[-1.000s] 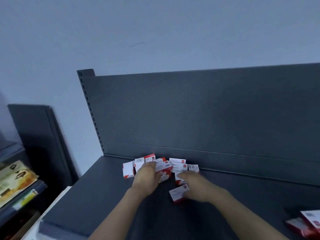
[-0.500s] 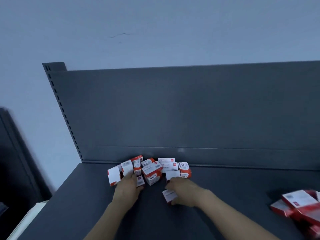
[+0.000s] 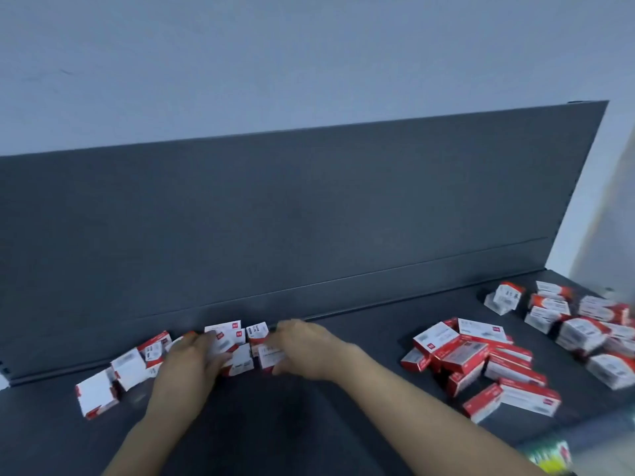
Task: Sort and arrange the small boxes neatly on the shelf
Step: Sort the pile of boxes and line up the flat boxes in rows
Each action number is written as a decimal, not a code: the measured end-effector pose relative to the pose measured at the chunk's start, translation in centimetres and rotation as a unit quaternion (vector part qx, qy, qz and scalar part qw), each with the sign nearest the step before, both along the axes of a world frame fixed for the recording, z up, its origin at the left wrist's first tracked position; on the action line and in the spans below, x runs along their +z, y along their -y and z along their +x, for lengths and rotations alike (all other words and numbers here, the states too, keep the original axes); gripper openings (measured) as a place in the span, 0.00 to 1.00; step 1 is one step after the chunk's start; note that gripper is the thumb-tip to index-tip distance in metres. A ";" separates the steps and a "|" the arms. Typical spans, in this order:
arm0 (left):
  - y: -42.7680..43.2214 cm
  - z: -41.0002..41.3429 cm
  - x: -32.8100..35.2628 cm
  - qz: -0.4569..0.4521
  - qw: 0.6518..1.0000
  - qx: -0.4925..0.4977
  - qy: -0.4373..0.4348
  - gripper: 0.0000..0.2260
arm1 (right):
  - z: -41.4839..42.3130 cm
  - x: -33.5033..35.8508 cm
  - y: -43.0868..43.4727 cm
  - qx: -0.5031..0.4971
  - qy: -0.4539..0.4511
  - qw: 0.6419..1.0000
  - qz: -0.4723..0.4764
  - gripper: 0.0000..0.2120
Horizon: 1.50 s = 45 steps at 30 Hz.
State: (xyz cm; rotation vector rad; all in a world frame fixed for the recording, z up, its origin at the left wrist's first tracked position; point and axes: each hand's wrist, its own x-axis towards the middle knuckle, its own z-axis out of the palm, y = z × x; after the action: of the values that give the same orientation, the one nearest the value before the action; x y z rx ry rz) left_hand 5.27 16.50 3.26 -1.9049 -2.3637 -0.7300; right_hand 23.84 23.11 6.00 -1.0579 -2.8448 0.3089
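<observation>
Several small red-and-white boxes lie in a loose cluster against the back panel of the dark shelf. My left hand rests palm down on the left part of the cluster, fingers curled over boxes. My right hand is on the right part, fingers bent around one small box. Two boxes stand apart at the left end of the cluster. Boxes under both palms are hidden.
A larger heap of longer red-and-white boxes covers the shelf's right side, with more boxes piled toward the right end. The upright back panel closes the rear. Coloured packaging shows at the bottom right corner.
The view has swung right, bringing the right-hand heap into sight. Both hands have stayed on the cluster and shifted boxes; the right hand has moved up from the loose front box into the group.
</observation>
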 end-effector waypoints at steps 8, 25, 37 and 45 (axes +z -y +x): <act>-4.5 16.9 2.8 0.080 0.990 -0.110 0.043 0.15 | 15.8 2.9 -2.5 -0.101 0.016 0.994 0.023 0.15; -8.6 33.8 0.0 -0.090 0.984 -0.155 -0.018 0.12 | 30.4 -0.2 -5.5 -0.210 0.060 0.975 -0.031 0.20; -6.7 31.6 2.8 -0.103 0.985 -0.136 -0.011 0.48 | 28.3 1.0 -6.0 -0.178 -0.035 0.983 0.038 0.29; -4.9 24.8 5.1 0.004 1.000 -0.003 -0.029 0.29 | 21.7 3.9 -5.7 -0.136 -0.149 0.977 0.075 0.30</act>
State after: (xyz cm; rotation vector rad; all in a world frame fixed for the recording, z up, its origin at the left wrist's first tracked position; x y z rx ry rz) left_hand 30.08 21.40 8.38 -1.9035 -2.3186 -0.6732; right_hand 45.50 28.80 9.92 -1.2328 -2.3842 0.2050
